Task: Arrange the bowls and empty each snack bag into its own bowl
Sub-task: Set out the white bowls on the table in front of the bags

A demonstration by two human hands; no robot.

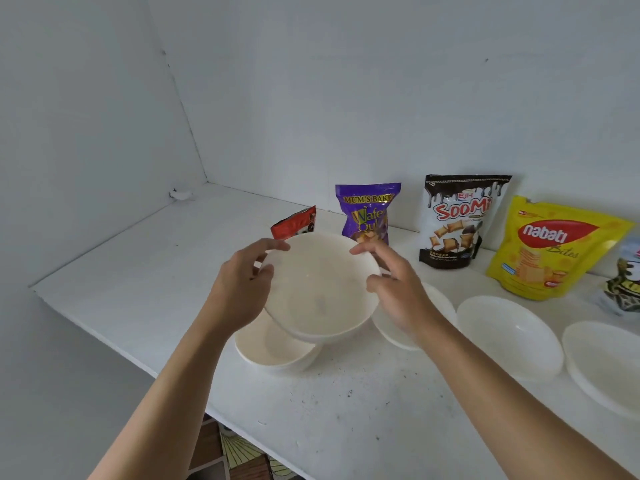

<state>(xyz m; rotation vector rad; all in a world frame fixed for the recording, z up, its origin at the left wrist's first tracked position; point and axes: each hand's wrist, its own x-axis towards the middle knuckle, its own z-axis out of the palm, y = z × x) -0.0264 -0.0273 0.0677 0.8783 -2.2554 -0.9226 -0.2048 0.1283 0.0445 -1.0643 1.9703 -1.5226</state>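
I hold a white bowl (320, 289) tilted toward me above the counter, my left hand (242, 285) on its left rim and my right hand (398, 289) on its right rim. Under it another white bowl (273, 351) rests on the counter. More white bowls stand to the right: one (440, 306) partly behind my right wrist, one (509, 341), and one (602, 362) cut by the frame edge. Along the wall stand a red bag (294, 223), a purple wafer bag (367, 213), a black-and-white SooMi bag (457, 223), a yellow Nabati bag (550, 251) and a partly visible bag (623, 282).
The white counter (145, 271) sits in a corner with a wall at left and behind. Its left edge drops off, and its front edge shows patterned floor (225, 452) below.
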